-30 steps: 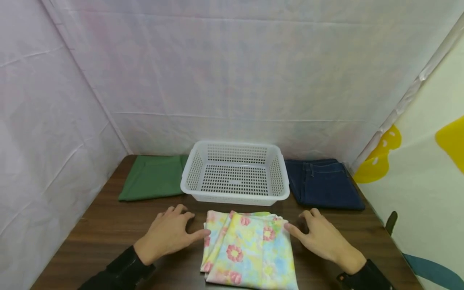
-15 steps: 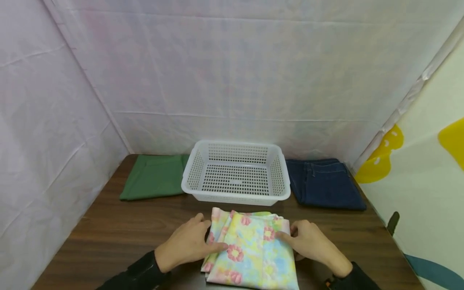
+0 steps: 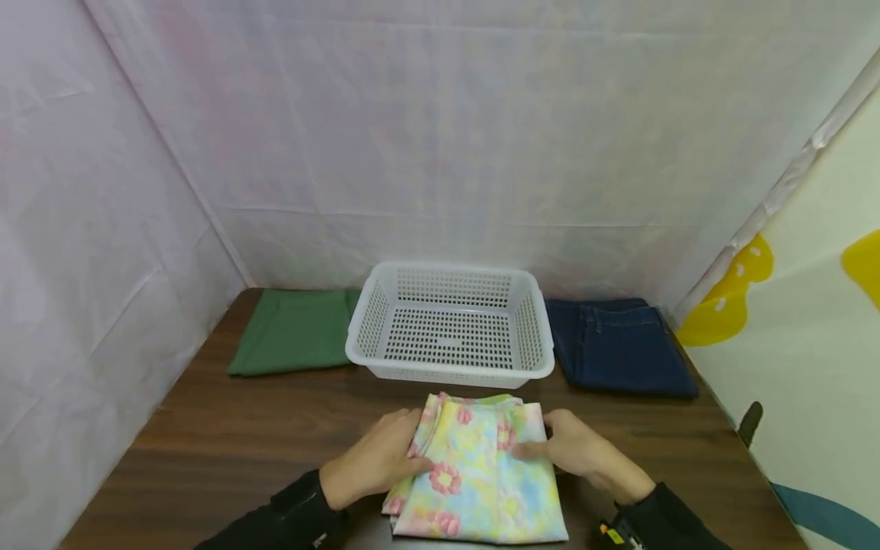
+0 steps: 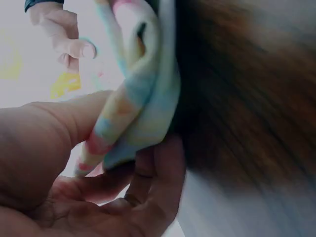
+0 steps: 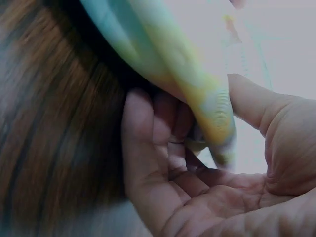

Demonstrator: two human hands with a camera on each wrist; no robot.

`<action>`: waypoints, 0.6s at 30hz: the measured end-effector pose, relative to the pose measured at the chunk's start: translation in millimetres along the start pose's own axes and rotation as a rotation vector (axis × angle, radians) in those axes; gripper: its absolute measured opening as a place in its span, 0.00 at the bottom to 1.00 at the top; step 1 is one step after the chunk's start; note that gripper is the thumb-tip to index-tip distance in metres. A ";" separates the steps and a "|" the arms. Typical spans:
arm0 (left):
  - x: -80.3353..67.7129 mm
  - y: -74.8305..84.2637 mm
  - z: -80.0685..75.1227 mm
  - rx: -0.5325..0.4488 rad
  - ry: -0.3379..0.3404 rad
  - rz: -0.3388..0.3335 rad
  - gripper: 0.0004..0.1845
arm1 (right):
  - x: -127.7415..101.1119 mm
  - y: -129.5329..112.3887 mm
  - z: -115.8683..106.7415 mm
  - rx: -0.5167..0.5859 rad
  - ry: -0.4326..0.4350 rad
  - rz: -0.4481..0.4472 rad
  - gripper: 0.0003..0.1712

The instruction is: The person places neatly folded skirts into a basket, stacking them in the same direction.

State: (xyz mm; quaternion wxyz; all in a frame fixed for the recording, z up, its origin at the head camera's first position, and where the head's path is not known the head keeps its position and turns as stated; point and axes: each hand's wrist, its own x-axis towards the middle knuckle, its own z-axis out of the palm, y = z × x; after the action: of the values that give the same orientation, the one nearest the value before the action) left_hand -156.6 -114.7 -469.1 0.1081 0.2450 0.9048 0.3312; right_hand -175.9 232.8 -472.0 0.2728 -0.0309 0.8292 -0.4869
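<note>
Cloth (image 3: 488,481), folded, floral-printed, lower centre of head frame; left hand (image 3: 380,456) and right hand (image 3: 584,452) pinch its opposite sides, thumbs on top, fingers under. White perforated basket (image 3: 447,372) mid-frame, base label (image 3: 450,342) too small to read. Stitched denim (image 3: 626,355) at right.

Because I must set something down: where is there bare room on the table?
The table is bare between green cloth and left sleeve, and, smaller, between folded denim and right sleeve. Crowded: the back, around the white basket, and the front middle, where left hand and right hand grip the floral cloth.
</note>
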 end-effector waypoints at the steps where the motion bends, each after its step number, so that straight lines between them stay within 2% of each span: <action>1: 0.1 0.6 1.0 -0.007 0.009 0.006 0.31 | 0.4 1.1 0.7 0.024 -0.004 0.005 0.19; 5: 0.4 3.4 1.5 -0.022 0.030 0.002 0.34 | 0.8 3.7 2.1 0.157 -0.034 0.014 0.26; 9: -1.1 5.1 -0.1 -0.051 0.028 -0.025 0.37 | 0.9 6.0 2.6 0.258 -0.067 0.007 0.39; 13: -1.9 6.8 -3.6 -0.073 0.040 -0.019 0.37 | 0.4 5.1 2.7 0.300 -0.079 -0.011 0.50; 18: 1.3 11.1 -12.4 -0.107 0.054 -0.024 0.36 | -0.6 0.0 0.6 0.316 -0.076 -0.056 0.51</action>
State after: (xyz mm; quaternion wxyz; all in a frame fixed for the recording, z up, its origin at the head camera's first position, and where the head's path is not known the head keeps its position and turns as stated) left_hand -158.1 -113.5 -452.5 0.1005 0.2191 0.8912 0.3844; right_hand -175.1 232.5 -471.9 0.2919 -0.0291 0.7302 -0.6171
